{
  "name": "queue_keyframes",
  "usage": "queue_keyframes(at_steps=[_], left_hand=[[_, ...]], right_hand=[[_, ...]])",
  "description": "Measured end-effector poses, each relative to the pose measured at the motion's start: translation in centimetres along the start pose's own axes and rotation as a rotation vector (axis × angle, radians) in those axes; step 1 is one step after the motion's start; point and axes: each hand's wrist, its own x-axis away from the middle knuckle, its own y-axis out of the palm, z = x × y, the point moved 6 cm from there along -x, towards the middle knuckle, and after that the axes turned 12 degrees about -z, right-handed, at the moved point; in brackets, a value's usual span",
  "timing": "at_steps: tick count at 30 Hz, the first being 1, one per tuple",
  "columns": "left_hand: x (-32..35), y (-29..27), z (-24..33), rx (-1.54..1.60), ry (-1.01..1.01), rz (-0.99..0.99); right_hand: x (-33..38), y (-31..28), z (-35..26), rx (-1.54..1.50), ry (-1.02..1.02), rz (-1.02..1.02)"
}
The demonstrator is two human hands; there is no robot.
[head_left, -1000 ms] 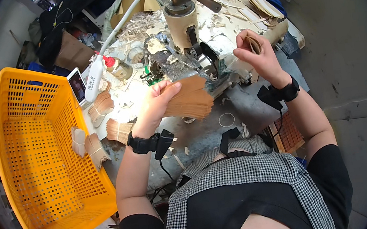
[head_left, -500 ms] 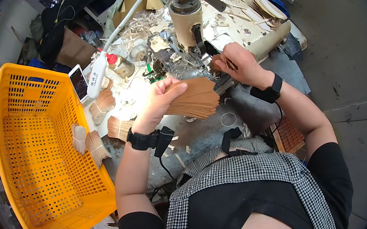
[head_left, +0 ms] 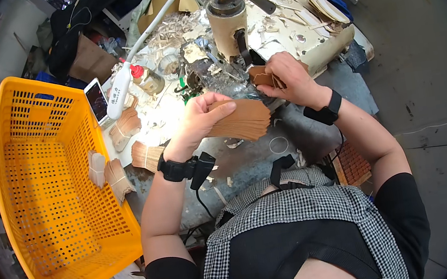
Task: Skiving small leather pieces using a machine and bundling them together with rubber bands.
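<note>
A fanned stack of brown leather pieces (head_left: 240,119) is gripped in my left hand (head_left: 201,121), thumb on top and fingers beneath. My right hand (head_left: 293,78) is closed round several more brown leather pieces (head_left: 262,78), right beside the working end of a machine (head_left: 228,23) with a cream upright column and a lever. The left stack sits just below and to the left of the right hand. Parts of the machine behind the right-hand pieces are hidden by them and by the fingers.
A yellow plastic basket (head_left: 2,168) stands at the left. Banded bundles of pieces (head_left: 146,156) lie on the table, near a phone (head_left: 96,102), a white lamp (head_left: 119,91) and a red-capped bottle (head_left: 148,80). Pale scraps (head_left: 175,30) cover the far side.
The pieces in my right hand have come more into sight, pointing left at the machine. My left hand and its stack have shifted slightly right and down.
</note>
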Motion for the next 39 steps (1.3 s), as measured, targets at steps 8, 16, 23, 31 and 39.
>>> queue_keyframes(at_steps=[8,16,23,31,39], left_hand=[[-0.2,-1.9,-1.8,0.083,-0.066,0.124],[0.0,-0.2,-0.5,-0.083,-0.013,0.041],[0.0,-2.1,-1.6,0.040,-0.104,0.107],[0.2,-0.1,-0.2,0.000,-0.040,-0.011],[-0.3,-1.8,-1.7,-0.027,-0.141,0.115]], right_hand=[[0.2,-2.5,-0.2,-0.235,0.100,0.161],[-0.7,-0.9,0.2,-0.054,0.008,-0.174],[-0.3,-2.1,0.0,-0.313,0.156,-0.126],[-0.3,-1.3,0.0,-0.039,0.068,-0.194],[0.3,-2.1,0.5,-0.277,0.143,-0.067]])
